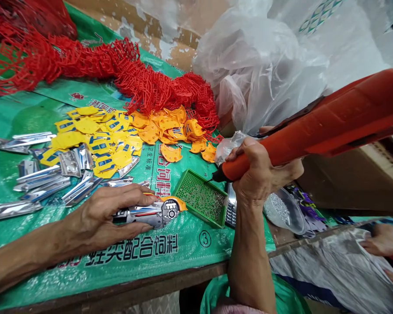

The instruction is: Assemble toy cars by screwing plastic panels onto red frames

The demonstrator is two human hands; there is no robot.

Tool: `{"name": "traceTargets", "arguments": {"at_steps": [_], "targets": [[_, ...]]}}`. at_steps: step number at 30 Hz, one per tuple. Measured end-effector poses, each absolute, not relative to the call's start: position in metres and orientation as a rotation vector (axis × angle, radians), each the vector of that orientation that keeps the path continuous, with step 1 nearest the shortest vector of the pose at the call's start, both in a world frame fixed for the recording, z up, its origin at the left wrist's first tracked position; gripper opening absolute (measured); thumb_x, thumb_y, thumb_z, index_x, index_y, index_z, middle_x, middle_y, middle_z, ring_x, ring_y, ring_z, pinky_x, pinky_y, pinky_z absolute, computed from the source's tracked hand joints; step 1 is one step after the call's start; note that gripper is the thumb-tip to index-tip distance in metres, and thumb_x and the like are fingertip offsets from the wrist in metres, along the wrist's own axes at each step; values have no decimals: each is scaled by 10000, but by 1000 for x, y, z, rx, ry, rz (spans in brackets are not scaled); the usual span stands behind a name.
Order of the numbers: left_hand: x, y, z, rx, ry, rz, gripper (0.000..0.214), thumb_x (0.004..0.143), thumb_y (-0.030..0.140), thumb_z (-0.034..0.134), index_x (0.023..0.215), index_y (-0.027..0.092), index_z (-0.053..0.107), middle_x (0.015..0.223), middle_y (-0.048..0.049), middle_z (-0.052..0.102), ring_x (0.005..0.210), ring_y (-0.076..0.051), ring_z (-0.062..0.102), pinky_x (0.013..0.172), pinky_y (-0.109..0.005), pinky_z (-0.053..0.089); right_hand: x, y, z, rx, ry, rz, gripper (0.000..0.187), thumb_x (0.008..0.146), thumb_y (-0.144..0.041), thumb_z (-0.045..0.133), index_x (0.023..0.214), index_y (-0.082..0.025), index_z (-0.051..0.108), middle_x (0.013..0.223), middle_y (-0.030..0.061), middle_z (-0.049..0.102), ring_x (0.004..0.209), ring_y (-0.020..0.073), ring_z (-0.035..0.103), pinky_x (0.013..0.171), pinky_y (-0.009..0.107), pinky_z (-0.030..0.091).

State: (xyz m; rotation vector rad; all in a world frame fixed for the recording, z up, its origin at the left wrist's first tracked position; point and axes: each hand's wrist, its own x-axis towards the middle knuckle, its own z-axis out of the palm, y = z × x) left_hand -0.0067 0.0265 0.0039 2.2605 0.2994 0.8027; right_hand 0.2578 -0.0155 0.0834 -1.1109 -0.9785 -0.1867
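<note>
Orange screwdriver (330, 117) runs off the right edge; green tray (181, 182) holds perhaps screws.

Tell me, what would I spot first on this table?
The big orange electric screwdriver, gripped in the right hand, its tip by the green screw tray. Next, the tangled red plastic frames heaped across the back, with yellow plastic pieces spread before them. The left hand pins a silver-and-yellow utility knife down in front.

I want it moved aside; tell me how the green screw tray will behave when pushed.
The green tray looks shallow and flat-bottomed, so it likely slides rather than tips. The woven sheet under it looks glossy, so it may slide easily. The tiny screws lie loose inside and could scatter if jolted.
</note>
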Motion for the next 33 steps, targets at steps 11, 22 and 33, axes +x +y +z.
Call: {"name": "traceTargets", "arguments": {"at_steps": [11,22,33], "targets": [[-4,23,-2,2189,304,852,350,912,341,688,1252,264,650,1142,-41,755,1051,-231,720,934,-335,596,259,-14,83,-1167,-970,-262,147,746,-243,692,845,-296,597,538,-88,509,391,175,538,384,345,474],[4,25,-8,2202,193,1026,318,935,367,659,1205,201,646,1070,-82,765,930,-202,739,864,-318,603,259,-12,82,-1204,-893,-213,219,708,-287,734,866,-241,589,557,-78,527,416,168,558,410,338,483],[-4,28,6,2302,238,830,352,913,313,704,1236,183,651,1132,-82,760,1017,-212,734,966,-330,578,257,-11,84,-1179,-942,-226,170,739,-271,720,859,-264,601,569,-72,534,415,166,567,413,353,521]]}}
